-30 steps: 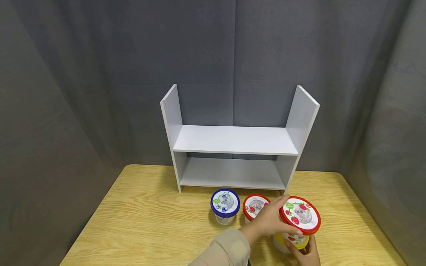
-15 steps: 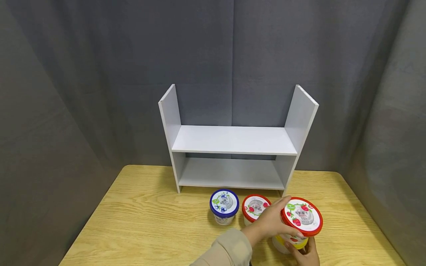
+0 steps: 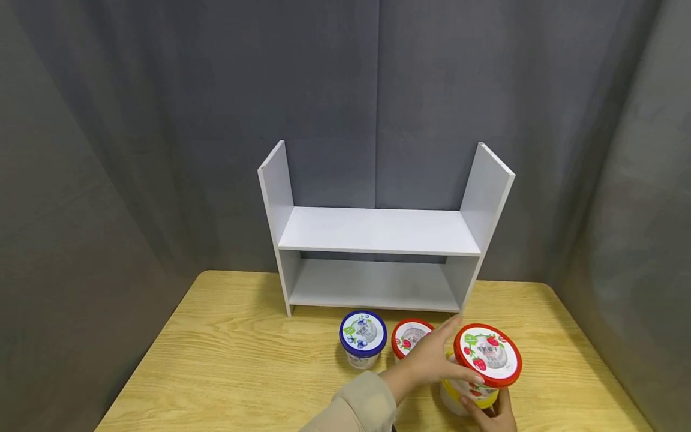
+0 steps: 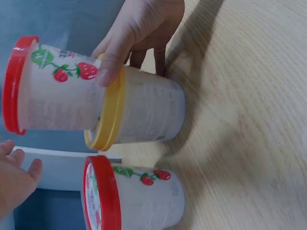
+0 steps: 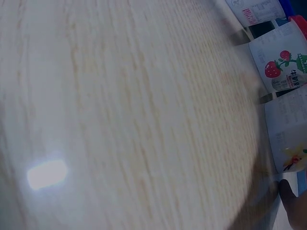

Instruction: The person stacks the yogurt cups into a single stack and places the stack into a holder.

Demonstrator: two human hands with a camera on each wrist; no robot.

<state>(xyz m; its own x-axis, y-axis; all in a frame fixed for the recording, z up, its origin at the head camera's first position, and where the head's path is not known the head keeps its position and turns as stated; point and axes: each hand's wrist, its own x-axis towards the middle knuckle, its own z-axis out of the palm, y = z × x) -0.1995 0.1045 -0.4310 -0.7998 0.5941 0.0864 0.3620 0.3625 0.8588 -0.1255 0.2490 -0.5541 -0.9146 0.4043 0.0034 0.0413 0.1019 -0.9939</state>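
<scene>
A red-lidded strawberry tub point(image 3: 488, 355) stands stacked on a yellow-lidded tub point(image 4: 151, 108) at the right of the table. My right hand point(image 3: 493, 415) grips around the yellow lid, its thumb lying where the two tubs meet; its other fingers are partly hidden behind. My left hand point(image 3: 429, 363) is spread beside the upper tub, and in the left wrist view its fingers point(image 4: 34, 168) are apart from the tub's red lid. Partly covered by this hand in the head view, a second red-lidded tub point(image 4: 144, 196) stands to the left. Beyond it is a blue-lidded tub point(image 3: 364, 336).
Behind the tubs stands a white two-tier shelf point(image 3: 378, 231) with tall side panels. The light wooden table point(image 3: 227, 360) extends to both sides, and grey curtains point(image 3: 162, 150) enclose the back and sides.
My left hand has loosened from the upper red-lidded tub and shifted slightly left, opening a gap beside it. The right hand keeps its grip on the yellow-lidded tub. The head view has tilted slightly.
</scene>
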